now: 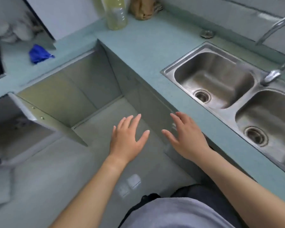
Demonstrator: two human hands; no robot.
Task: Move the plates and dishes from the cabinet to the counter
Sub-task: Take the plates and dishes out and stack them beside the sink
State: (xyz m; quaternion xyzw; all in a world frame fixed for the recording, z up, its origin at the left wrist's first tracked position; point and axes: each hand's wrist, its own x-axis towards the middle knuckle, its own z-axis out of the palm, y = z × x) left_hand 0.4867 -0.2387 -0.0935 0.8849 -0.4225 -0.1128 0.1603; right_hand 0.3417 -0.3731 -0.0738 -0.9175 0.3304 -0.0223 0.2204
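**No readable text in view**

You have nothing to read here. The tall plastic bottle [116, 14] of yellowish liquid at the back of the counter [148, 46] carries a column of small pale marks down its side, but you cannot make out any digit or word in them; they are blurred. The brown paper bag [142, 9] beside it shows no print you can read. The steel double sink [220, 76] and its faucet [276, 46] bear no brand mark that you can see. The blue cloth [39, 54] on the left stretch of counter is plain.
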